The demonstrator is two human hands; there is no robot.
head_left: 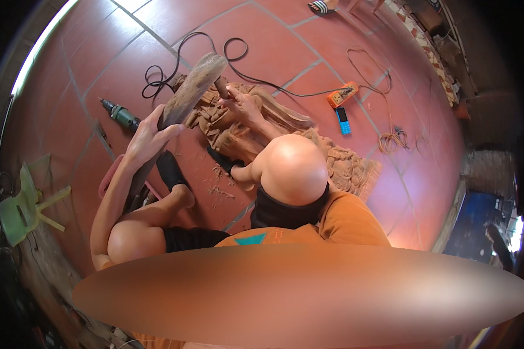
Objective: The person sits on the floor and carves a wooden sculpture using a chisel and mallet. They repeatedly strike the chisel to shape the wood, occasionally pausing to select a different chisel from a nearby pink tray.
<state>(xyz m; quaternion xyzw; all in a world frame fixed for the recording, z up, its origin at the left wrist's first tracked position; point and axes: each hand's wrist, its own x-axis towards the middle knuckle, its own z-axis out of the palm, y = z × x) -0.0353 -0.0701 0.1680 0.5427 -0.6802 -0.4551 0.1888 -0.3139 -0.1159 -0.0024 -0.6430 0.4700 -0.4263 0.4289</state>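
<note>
My left hand (148, 138) is wrapped round a thick, worn wooden mallet (193, 87), raised at a slant with its broad end beside the chisel's top. In my right hand (245, 109) is a chisel (220, 88), its wooden handle standing up between the fingers; its blade is hidden. That hand is over a long brown wood carving (350, 170) with deep relief, lying on the floor and partly covered by my right knee. Pale wood shavings (220, 192) are scattered beside my feet, near the carving.
A green power tool (122, 115) lies left of the carving. Black cable (256, 78) loops behind it to an orange socket block (343, 94). A blue phone (343, 121) lies beside that block. A green plastic chair (20, 206) is at far left, on red floor tiles (285, 49).
</note>
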